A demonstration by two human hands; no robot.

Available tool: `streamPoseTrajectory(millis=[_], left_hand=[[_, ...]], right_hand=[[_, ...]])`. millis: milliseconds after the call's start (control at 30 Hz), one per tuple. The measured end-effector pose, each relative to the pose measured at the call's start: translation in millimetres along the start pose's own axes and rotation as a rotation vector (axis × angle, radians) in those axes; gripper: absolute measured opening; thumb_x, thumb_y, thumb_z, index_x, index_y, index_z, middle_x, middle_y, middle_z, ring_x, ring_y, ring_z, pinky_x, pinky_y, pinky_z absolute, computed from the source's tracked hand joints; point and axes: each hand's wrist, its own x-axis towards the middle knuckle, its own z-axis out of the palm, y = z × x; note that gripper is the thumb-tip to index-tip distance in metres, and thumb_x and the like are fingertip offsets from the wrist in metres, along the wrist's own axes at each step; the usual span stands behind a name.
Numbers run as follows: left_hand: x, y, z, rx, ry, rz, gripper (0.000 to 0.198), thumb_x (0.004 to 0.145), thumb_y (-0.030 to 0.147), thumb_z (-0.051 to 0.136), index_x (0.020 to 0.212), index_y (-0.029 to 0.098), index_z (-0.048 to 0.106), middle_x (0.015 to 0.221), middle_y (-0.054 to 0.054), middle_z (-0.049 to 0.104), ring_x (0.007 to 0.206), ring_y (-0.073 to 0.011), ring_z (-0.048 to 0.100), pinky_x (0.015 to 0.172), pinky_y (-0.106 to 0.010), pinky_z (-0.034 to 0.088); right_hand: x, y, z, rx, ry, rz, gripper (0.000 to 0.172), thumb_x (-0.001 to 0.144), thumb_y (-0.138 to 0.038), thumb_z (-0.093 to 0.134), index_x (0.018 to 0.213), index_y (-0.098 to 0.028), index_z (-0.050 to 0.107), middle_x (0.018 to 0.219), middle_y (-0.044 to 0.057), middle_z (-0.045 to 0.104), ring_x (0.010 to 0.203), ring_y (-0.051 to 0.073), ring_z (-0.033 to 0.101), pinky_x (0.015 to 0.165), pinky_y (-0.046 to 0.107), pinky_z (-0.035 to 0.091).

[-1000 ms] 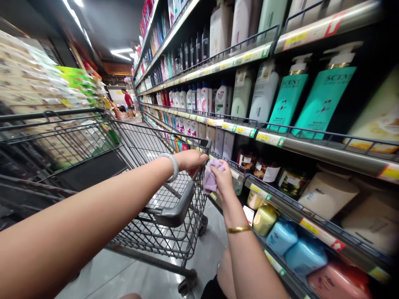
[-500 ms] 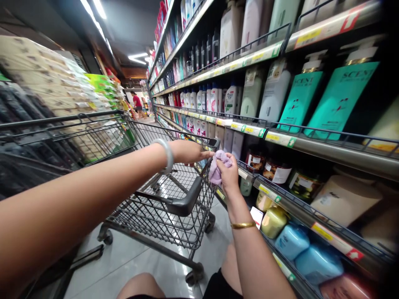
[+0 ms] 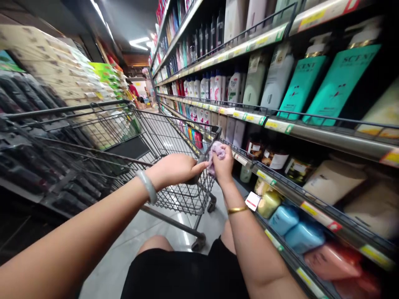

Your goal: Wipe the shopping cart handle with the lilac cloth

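Note:
My left hand [image 3: 178,168] is closed around the dark handle at the right end of a wire shopping cart [image 3: 124,141]. A pale bangle sits on that wrist. My right hand [image 3: 223,166] is closed on a crumpled lilac cloth [image 3: 215,152] and presses it against the cart's corner, right beside my left hand's fingertips. A gold bracelet circles my right wrist. The cart's basket looks empty apart from a dark flap.
Shelves [image 3: 280,124] of bottles, teal pump packs and jars run close along the right. Stacked paper goods [image 3: 46,70] line the left of the aisle. A person in red [image 3: 134,89] stands far down it. My knees in black shorts [image 3: 187,270] show below.
My left hand slid from the cart's corner back onto the handle and closed on it. The right hand with the cloth stayed at the corner. My view dropped lower and my knees came into sight.

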Motion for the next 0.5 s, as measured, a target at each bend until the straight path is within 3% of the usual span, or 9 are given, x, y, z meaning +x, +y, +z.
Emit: streamPoseTrajectory(millis=[67,133,333,400,500], left_hand=[[7,5,-1.0,0.0,0.002,-0.007,0.087,0.093,0.078,0.007,0.067,0.019,0.065,0.07,-0.01,0.067,0.063,-0.0211,0.058,0.063,-0.033,0.037],[14,10,-2.0,-0.005,-0.003,-0.01,0.088,0.093,0.078,0.006,0.069,0.018,0.066,0.071,-0.011,0.068,0.064,-0.0218,0.058,0.063,-0.033,0.038],[35,18,-2.4,0.01,-0.002,0.0,0.091,0.092,0.077,0.008,0.083,0.014,0.073,0.08,-0.015,0.072,0.074,-0.0253,0.065,0.069,-0.034,0.044],[41,23,-1.9,0.007,0.004,-0.017,0.091,0.092,0.076,0.01,0.09,0.013,0.075,0.085,-0.016,0.073,0.081,-0.0272,0.067,0.075,-0.034,0.046],[49,31,-0.7,-0.026,0.043,-0.05,0.083,0.094,0.07,0.018,0.102,0.011,0.076,0.096,-0.017,0.074,0.094,-0.0296,0.067,0.086,-0.035,0.047]], right_hand=[[3,16,-1,-0.058,0.024,0.166,0.028,0.066,-0.031,0.063,0.092,-0.022,0.058,0.096,0.003,0.064,0.092,0.021,0.057,0.092,0.036,0.046],[9,20,-2,-0.059,0.007,0.235,0.03,0.065,-0.032,0.062,0.093,-0.022,0.057,0.092,0.002,0.063,0.086,0.02,0.057,0.086,0.035,0.048],[16,-21,-8,0.197,-0.011,-0.011,0.035,0.071,-0.036,0.062,0.102,-0.023,0.053,0.094,-0.001,0.06,0.081,0.013,0.056,0.08,0.026,0.048],[9,-13,-12,0.183,0.02,0.046,0.036,0.068,-0.034,0.064,0.1,-0.023,0.053,0.093,-0.002,0.06,0.081,0.013,0.055,0.082,0.026,0.048],[-9,25,-22,0.079,0.064,0.258,0.033,0.066,-0.031,0.061,0.096,-0.022,0.053,0.088,-0.002,0.059,0.08,0.014,0.055,0.082,0.029,0.049]])
